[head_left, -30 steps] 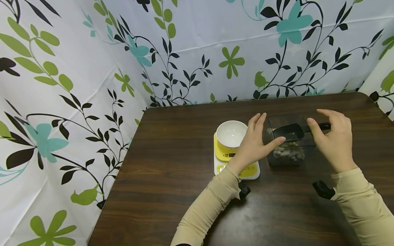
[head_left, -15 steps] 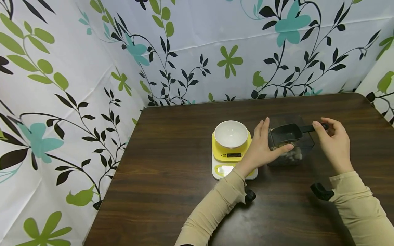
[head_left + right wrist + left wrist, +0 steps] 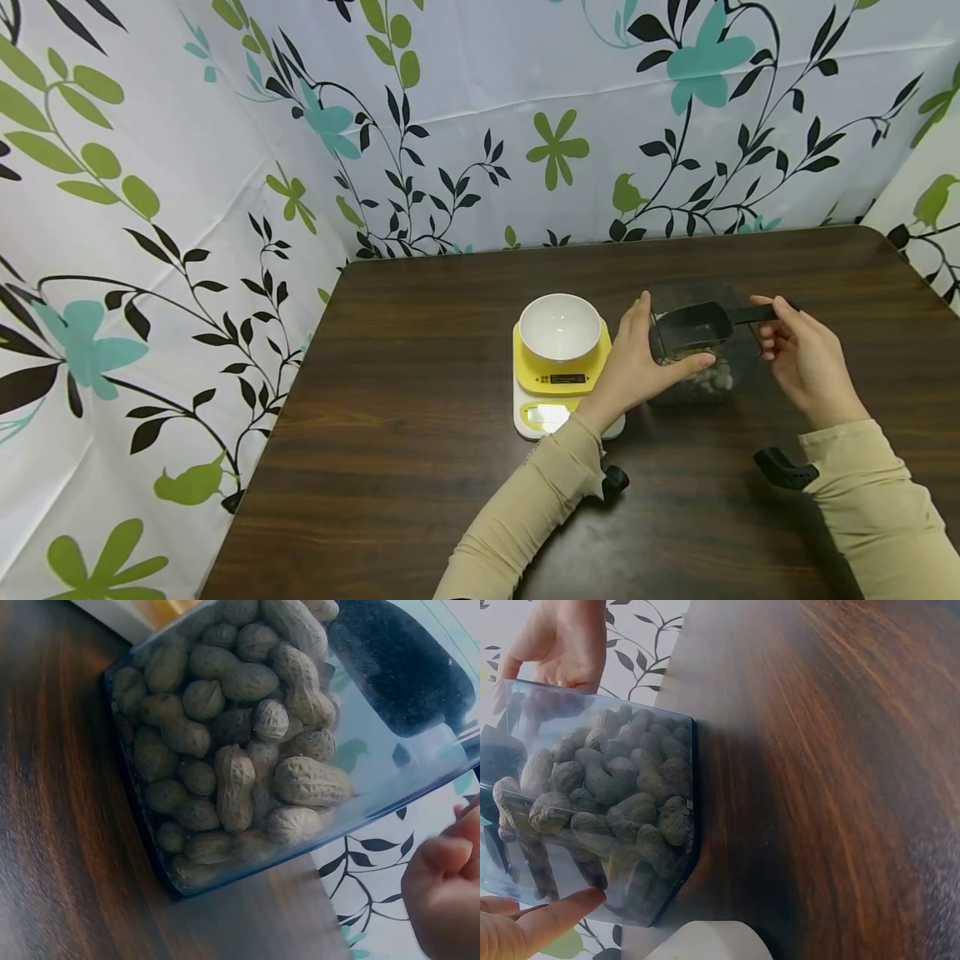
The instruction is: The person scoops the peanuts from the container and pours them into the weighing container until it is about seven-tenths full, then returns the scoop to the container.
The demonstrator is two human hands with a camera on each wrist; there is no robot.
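On the table (image 3: pixel 390 400), the peanut bin (image 3: pixel 738 354) sits between straight left fingers (image 3: pixel 636 329) and right fingers (image 3: pixel 792 321) pinching the scoop handle (image 3: pixel 752 314).

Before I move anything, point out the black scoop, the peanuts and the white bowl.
Black scoop (image 3: pixel 703 325): head view, on its pan.
Peanuts (image 3: pixel 235 784): right wrist view, on one shell near the middle of the pile.
White bowl (image 3: pixel 560 327): head view, on its inside.
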